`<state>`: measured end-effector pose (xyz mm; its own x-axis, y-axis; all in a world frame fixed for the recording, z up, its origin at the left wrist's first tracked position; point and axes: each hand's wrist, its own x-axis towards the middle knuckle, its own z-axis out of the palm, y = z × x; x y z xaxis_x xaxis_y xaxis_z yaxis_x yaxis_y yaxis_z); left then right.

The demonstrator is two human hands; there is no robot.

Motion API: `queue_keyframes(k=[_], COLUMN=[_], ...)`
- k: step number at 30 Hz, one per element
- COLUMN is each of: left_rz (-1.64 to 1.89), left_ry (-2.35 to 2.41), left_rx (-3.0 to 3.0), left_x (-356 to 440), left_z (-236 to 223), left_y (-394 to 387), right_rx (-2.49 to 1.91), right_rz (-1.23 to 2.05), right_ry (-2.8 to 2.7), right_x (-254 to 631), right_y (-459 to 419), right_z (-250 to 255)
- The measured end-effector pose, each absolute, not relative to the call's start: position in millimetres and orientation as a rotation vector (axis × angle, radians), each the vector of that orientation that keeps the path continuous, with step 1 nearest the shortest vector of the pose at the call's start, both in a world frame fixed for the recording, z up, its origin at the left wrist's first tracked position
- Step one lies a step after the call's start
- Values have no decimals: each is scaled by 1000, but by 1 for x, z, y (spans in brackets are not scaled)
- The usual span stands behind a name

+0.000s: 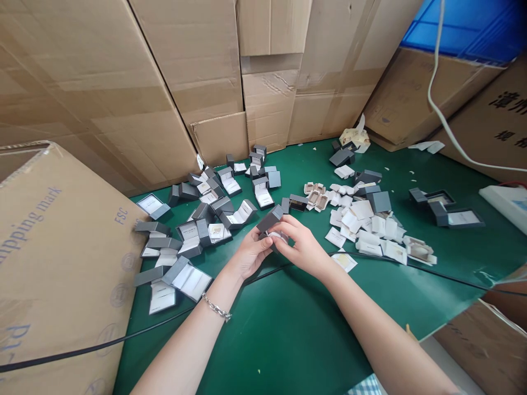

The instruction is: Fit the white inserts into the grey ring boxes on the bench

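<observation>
Above the middle of the green table (284,334), both hands meet around a small dark grey jewellery box (270,218) with its lid raised. My left hand (253,255) grips the box from the left, thumb at its front. My right hand (300,244) closes on it from the right, fingers at the white inside; whether they pinch a separate insert I cannot tell. To the left lie several open grey boxes with white linings, such as a jewellery box (189,277). A heap of white paper inserts (358,216) lies to the right of my hands.
Tall cardboard cartons (206,60) wall the back, and another carton (69,263) stands at the left edge. A black cable (123,339) crosses the table beneath my arms. More open boxes (459,215) lie at the right, and a white cord (436,104) hangs there.
</observation>
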<state>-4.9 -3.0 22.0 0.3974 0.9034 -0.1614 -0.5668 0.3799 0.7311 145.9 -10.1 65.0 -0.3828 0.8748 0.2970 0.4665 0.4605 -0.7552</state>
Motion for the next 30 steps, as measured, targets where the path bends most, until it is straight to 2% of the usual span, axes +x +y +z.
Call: queue_keyframes(k=[6, 17, 30], left_rz=[1070, 1178, 1092], left_ry=[646, 631, 613], left_rx=[651, 459, 474], left_x=[-5, -6, -2], left_z=[21, 15, 21], left_y=[-3, 0, -3], right_rx=[-1105, -1091, -1017], right_rz=[779, 462, 105], right_ry=[-1934, -2228, -2267], right_x=[144, 129, 134], right_y=[-8, -14, -11], right_z=[58, 42, 37])
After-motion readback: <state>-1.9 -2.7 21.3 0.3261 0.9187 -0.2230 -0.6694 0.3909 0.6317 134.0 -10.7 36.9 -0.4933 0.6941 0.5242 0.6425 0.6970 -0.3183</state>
